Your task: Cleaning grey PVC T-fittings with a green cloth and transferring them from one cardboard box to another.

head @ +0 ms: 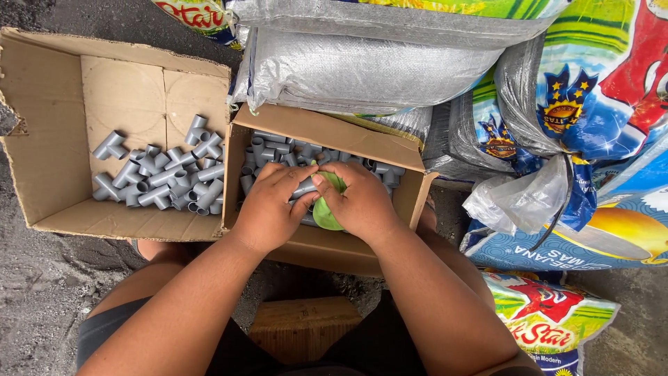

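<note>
Hands over small brown cardboard box (327,136): left hand (268,209) pinches grey plastic tee fitting (304,186), right hand (362,202) grips green cloth (325,212). Larger open carton (49,132), left of box, holds a pile of fittings (163,177); many remain.

A small open cardboard box (348,139) is sitting around both hands; a larger, flatter one (49,132) is lying beyond the left hand (268,209). Silver woven sacks (362,69) are lying ahead, and bright blue, green and red printed bags (598,90) are piling up beyond the right hand (362,202).
</note>
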